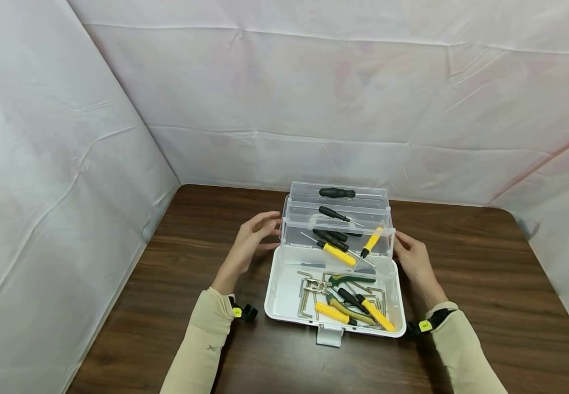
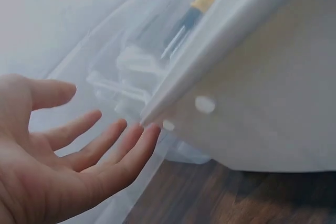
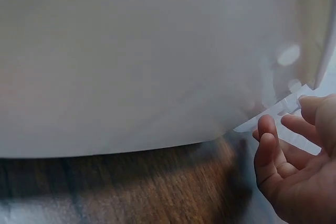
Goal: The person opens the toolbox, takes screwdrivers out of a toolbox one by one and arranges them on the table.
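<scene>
A white toolbox (image 1: pixel 274 284) stands on the table with its clear tiered trays (image 1: pixel 304 236) spread at the back. Pliers with green handles (image 1: pixel 355 279), several hex keys (image 1: pixel 306 303) and yellow-handled screwdrivers (image 1: pixel 332 313) lie in the base. On the trays are black screwdrivers (image 1: pixel 336 192) and yellow-and-black ones (image 1: pixel 340 254). My left hand (image 1: pixel 247 243) is beside the trays' left end, fingers spread, fingertips close to the box's corner in the left wrist view. At the right end, my right hand (image 1: pixel 416 265) has loosely bent fingers by the box's back corner; contact is unclear.
The brown wooden table (image 1: pixel 466 273) extends on both sides of the box. White cloth walls (image 1: pixel 324 109) rise behind and at the sides, close behind the trays. A latch (image 1: pixel 329 336) hangs from the box's front edge.
</scene>
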Tool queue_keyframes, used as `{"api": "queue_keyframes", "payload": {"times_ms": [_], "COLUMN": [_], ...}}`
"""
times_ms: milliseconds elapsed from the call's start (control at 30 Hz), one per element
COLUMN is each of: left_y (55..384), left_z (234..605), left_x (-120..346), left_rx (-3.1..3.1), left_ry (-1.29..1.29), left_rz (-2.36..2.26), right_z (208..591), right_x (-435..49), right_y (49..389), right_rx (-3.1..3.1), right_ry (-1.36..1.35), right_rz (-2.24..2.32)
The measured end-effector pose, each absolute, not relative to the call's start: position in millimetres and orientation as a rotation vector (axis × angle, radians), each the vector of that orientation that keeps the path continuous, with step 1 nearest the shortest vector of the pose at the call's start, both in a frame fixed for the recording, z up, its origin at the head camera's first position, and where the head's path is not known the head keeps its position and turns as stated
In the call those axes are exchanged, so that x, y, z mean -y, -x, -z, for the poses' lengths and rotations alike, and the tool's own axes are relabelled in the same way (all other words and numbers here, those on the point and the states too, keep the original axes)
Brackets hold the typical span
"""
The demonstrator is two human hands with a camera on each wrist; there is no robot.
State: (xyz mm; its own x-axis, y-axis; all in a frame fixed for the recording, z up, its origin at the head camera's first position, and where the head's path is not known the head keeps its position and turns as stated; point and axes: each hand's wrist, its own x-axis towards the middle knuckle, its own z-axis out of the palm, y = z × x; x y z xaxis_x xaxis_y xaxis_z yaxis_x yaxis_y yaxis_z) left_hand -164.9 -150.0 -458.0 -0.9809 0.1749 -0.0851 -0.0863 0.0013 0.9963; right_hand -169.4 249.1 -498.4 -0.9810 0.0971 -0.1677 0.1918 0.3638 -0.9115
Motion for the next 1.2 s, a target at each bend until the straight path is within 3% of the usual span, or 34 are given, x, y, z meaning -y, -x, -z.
{"api": "queue_keyframes", "payload": {"times_ms": [700, 1200], "left_y": [142.3, 138.3], "left_z": [464.1, 462.7], "left_x": [132.9, 129.5], "left_rx": [-2.218, -2.251], "left_ry": [-0.105, -0.059], "left_rz": [-1.987, -1.976], "right_z": [497.2, 465.0], "right_x": [-250.4, -249.1], "right_y": [144.8, 118.7], "right_rx": [-2.578, -2.726], "right_ry": [-0.218, -0.126], "right_rz": [1.637, 1.819]}}
